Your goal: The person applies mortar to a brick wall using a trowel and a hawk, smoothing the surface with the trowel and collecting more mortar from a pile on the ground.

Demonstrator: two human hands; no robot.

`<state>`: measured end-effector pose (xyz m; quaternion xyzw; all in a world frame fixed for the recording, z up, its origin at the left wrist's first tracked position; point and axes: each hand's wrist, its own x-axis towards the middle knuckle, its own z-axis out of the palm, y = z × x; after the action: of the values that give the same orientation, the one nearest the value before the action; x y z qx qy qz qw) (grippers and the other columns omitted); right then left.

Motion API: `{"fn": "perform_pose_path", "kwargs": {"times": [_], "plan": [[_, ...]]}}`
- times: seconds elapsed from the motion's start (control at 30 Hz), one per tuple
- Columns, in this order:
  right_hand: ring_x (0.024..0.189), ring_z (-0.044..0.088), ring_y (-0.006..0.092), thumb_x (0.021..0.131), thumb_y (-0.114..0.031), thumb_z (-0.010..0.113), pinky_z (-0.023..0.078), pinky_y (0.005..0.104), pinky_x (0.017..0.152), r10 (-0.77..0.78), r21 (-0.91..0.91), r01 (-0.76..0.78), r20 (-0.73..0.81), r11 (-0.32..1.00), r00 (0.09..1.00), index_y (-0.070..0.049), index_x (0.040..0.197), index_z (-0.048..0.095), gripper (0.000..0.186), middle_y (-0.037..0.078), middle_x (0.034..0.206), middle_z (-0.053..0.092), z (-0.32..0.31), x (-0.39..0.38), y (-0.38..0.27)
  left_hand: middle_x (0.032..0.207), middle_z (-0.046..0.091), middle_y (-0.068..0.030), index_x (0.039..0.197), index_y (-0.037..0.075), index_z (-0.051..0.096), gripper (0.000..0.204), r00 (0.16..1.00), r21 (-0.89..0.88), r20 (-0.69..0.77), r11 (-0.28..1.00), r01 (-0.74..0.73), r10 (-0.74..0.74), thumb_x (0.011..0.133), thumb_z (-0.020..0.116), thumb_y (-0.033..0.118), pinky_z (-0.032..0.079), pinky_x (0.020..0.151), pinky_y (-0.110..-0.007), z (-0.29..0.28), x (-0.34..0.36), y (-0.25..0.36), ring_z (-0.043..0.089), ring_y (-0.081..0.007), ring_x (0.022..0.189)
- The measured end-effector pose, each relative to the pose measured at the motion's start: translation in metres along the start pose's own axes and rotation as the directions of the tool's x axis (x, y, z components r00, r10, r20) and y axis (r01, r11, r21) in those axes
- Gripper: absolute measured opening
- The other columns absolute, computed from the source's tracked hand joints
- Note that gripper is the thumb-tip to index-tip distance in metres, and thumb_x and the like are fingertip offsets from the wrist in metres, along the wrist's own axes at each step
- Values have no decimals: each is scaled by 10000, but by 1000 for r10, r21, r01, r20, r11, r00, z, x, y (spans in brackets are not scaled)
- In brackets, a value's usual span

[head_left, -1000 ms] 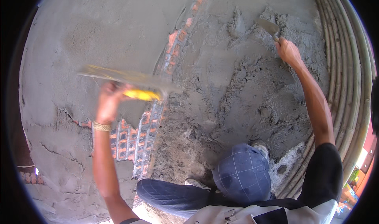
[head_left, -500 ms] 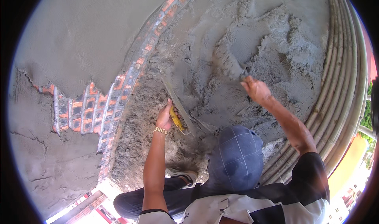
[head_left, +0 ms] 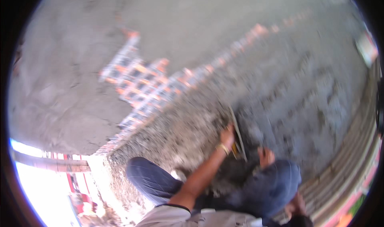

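My left hand (head_left: 227, 137) is closed round the yellow handle of a plastering float (head_left: 237, 131), whose long flat board stands nearly edge-on, tilted, over the rough ground. Close by on the right, in front of my raised knee, my right hand (head_left: 266, 157) is closed on a trowel, of which only a dark bit of handle shows; its blade is blurred or hidden. Wet grey mortar (head_left: 288, 103) spreads out beyond the float and both hands. The whole picture is smeared by motion.
Bare brickwork (head_left: 140, 81) shows as a patch and a strip along the plastered wall (head_left: 72, 107). Several long poles (head_left: 344, 159) run along the right. A pale container (head_left: 366, 49) stands at the far right. Bright open space lies at the lower left.
My right hand has drawn back from the far mortar to near my knee. The view has swung left, so the brickwork and float appear further right. My left hand still holds the float.
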<state>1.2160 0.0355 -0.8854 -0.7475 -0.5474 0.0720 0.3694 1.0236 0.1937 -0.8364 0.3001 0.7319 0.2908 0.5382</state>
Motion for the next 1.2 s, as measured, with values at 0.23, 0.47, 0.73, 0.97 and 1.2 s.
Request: {"fn": "perform_pose_path", "kwargs": {"times": [0.23, 0.47, 0.73, 0.97, 1.2], "plan": [[764, 637, 491, 905, -324, 695, 513, 551, 641, 14, -62, 39, 685, 997, 728, -13, 1032, 643, 340, 257, 816, 658, -62, 109, -126, 1192, 666, -145, 1189, 10, 631, 588, 905, -669, 423, 657, 348, -48, 995, 506, 551, 502, 971, -437, -36, 5, 14, 623, -264, 1144], [798, 687, 421, 956, -259, 582, 558, 501, 726, -561, 25, 747, 678, 664, 475, 34, 1119, 607, 336, 230, 906, 683, -147, 235, -316, 1350, 606, -130, 1367, 65, 535, 484, 756, -948, 314, 231, 218, 575, 1030, 461, 403, 467, 1047, -478, -80, 6, 95, 581, -299, 1226], [849, 693, 383, 942, -207, 632, 553, 458, 777, -667, 105, 806, 629, 583, 400, 79, 1142, 636, 349, 227, 928, 691, -214, 264, -440, 1364, 576, -119, 1385, 54, 508, 484, 824, -1000, 8, -13, 19, 567, 1035, 447, 383, 465, 1039, -483, -157, -41, 176, 563, -298, 1215], [697, 636, 356, 937, -181, 651, 500, 427, 683, -547, 139, 539, 380, 831, 746, 42, 1179, 624, 331, 233, 832, 664, -255, 275, -422, 1360, 568, -129, 1384, 47, 497, 510, 805, -983, -183, -77, -169, 565, 1029, 460, 411, 478, 1022, -491, -202, -43, 179, 550, -323, 1216], [599, 507, 266, 934, -169, 653, 448, 399, 617, -261, 54, 265, 439, 963, 860, 15, 1008, 621, 201, 191, 694, 559, -258, 274, -307, 1366, 561, -121, 1391, 47, 489, 439, 818, -960, -277, -112, -257, 503, 1044, 452, 313, 476, 1028, -503, -209, -73, 204, 546, -319, 1226]]}}
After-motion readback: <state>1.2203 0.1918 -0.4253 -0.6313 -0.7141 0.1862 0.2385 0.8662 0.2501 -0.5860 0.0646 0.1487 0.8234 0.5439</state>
